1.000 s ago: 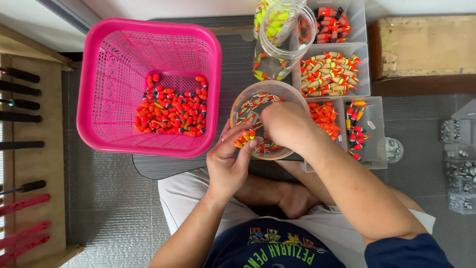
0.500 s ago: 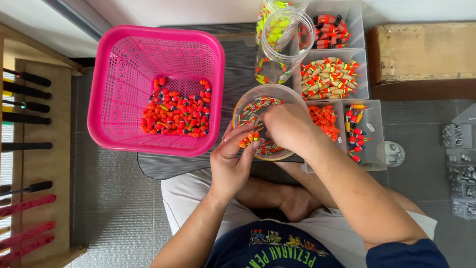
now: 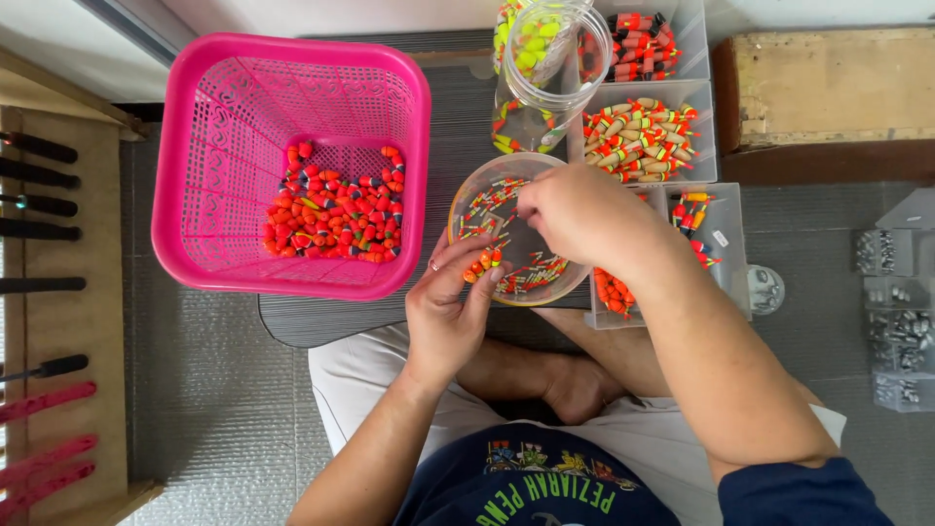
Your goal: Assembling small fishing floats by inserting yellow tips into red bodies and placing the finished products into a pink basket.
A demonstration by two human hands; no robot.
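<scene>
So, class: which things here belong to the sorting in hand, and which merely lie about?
In use:
left hand
right hand
clear bowl
small orange floats

Lying about:
pink basket
clear jar
divided tray
wooden rack

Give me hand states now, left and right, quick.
Left hand: shut on a few small orange floats at the clear bowl's rim.
Right hand: fingers curled down inside the bowl; grasp cannot be told.

One small white label [image 3: 722, 239] lies in the clear compartment tray [image 3: 732, 292] at right, rectangular and tilted, among orange floats. A round, clear packet [image 3: 766, 289] sits just beside the tray's right wall. No signs or screens.
</scene>
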